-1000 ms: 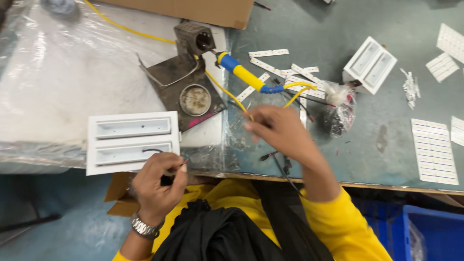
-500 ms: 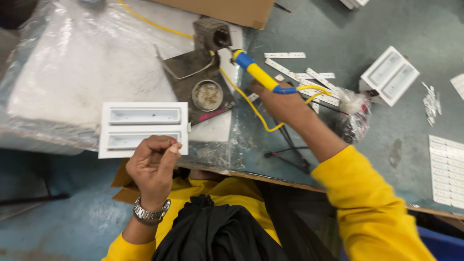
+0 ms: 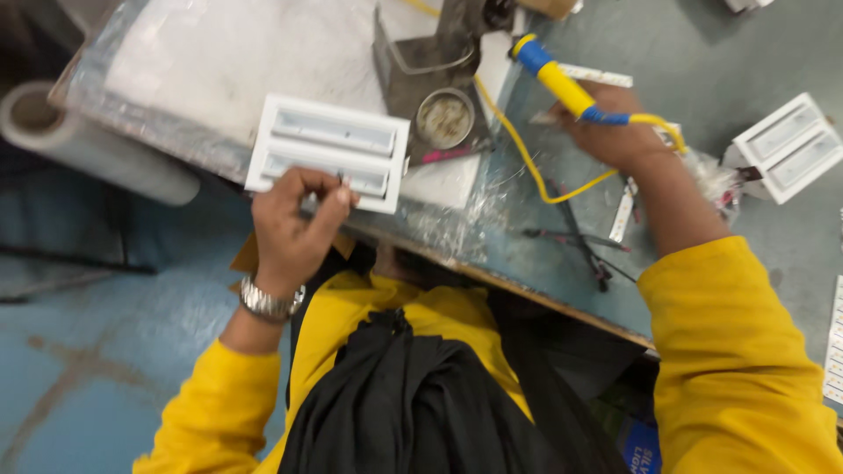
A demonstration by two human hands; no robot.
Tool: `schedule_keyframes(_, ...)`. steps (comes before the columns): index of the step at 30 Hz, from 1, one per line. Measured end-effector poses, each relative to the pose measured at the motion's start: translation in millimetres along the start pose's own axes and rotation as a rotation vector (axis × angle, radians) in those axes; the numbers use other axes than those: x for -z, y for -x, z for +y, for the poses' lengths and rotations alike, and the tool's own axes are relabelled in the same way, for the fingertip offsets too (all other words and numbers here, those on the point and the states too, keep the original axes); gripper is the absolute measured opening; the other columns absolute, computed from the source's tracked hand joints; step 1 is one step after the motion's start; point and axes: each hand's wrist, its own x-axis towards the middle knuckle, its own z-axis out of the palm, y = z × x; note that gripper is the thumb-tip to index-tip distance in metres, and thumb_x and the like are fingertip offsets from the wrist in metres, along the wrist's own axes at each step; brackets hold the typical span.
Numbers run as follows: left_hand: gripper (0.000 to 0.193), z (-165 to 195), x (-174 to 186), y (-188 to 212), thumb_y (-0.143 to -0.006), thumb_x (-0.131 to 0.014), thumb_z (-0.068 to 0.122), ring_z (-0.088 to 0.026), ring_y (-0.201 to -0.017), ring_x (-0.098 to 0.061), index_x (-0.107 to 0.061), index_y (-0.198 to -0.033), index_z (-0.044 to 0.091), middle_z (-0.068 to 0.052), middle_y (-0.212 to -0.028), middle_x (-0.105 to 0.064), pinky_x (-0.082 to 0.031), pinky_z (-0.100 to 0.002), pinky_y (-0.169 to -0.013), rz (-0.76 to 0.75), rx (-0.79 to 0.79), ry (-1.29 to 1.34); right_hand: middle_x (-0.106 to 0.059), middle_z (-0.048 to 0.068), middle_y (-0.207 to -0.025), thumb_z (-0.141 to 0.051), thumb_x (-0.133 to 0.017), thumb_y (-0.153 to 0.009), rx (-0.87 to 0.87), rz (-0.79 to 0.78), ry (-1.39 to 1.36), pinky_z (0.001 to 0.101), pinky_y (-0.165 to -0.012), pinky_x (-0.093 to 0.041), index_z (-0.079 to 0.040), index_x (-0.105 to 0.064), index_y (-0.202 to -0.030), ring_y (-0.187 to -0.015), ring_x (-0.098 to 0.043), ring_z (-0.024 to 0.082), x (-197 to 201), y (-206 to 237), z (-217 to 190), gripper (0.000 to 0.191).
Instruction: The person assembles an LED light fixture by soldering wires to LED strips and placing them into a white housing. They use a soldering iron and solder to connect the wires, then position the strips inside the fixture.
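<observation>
My left hand (image 3: 294,219) is pinched around a small dark thin tool at the front edge of a white rectangular housing (image 3: 329,149) with two long slots. That housing lies on a plastic-covered pad near the table edge. My right hand (image 3: 610,132) grips the rear of a soldering iron (image 3: 562,86) with a yellow and blue handle. The iron's tip points up-left toward a dark metal stand (image 3: 421,61). A yellow cable (image 3: 527,162) loops from the iron across the table.
A round metal tin (image 3: 443,118) sits on the stand's base. Another white housing (image 3: 786,145) lies at the right, with white strips (image 3: 834,351) at the right edge. Black wires (image 3: 580,237) lie near the table front. A film roll (image 3: 88,149) is at the left.
My right hand reached forward and closed on the soldering iron's handle. My left hand rose from below the table edge to the white housing's front edge.
</observation>
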Motion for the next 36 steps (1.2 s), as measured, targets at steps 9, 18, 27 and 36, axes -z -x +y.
schedule_keyframes(9, 0.009, -25.8, -39.2, -26.8, -0.105, -0.065, 0.009, -0.011, -0.074, -0.068, -0.06, -0.099, 0.004, -0.006, -0.085, -0.069, -0.058, -0.025, -0.065, 0.037, 0.117, 0.533, -0.072, 0.013, -0.101, -0.002, -0.075, -0.096, 0.267, 0.337, 0.054, 0.0383, -0.084, -0.055, -0.003, -0.074, -0.108, -0.094, -0.071, 0.031, 8.5, 64.6, -47.5, 0.011)
schedule_keyframes(18, 0.015, -25.7, -52.9, -53.6, -0.107, -0.065, 0.011, -0.015, -0.073, -0.07, -0.069, -0.098, 0.0, -0.011, -0.088, -0.075, -0.057, -0.029, -0.071, 0.153, 0.066, 0.875, -0.064, 0.012, -0.123, 0.011, -0.068, -0.1, 0.208, 0.428, -0.524, 0.0273, -0.089, -0.058, 0.003, -0.054, -0.141, -0.104, -0.068, 0.017, 15.2, 125.3, -118.6, 0.044)
schedule_keyframes(27, 0.012, -8.4, -92.5, -38.6, -0.102, -0.068, 0.016, -0.006, -0.06, -0.063, -0.064, -0.095, 0.007, -0.002, -0.076, -0.07, -0.048, -0.02, -0.052, -0.019, 0.12, 0.71, -0.069, 0.015, -0.106, 0.01, -0.064, -0.115, -0.015, 0.462, -1.294, 0.0311, -0.082, -0.061, 0.006, -0.052, -0.142, -0.087, -0.071, 0.02, -23.3, 133.6, -127.4, 0.031)
schedule_keyframes(36, 0.012, 6.1, -110.5, -12.3, -0.102, -0.067, 0.005, -0.006, -0.076, -0.057, -0.058, -0.094, 0.006, 0.001, -0.083, -0.061, -0.049, -0.024, -0.071, -0.194, 0.086, 0.784, -0.068, 0.012, -0.102, 0.01, -0.063, -0.104, -0.201, 0.606, -1.459, 0.0343, -0.081, -0.064, 0.002, -0.054, -0.138, -0.087, -0.073, 0.022, -30.3, 152.2, -110.9, 0.036)
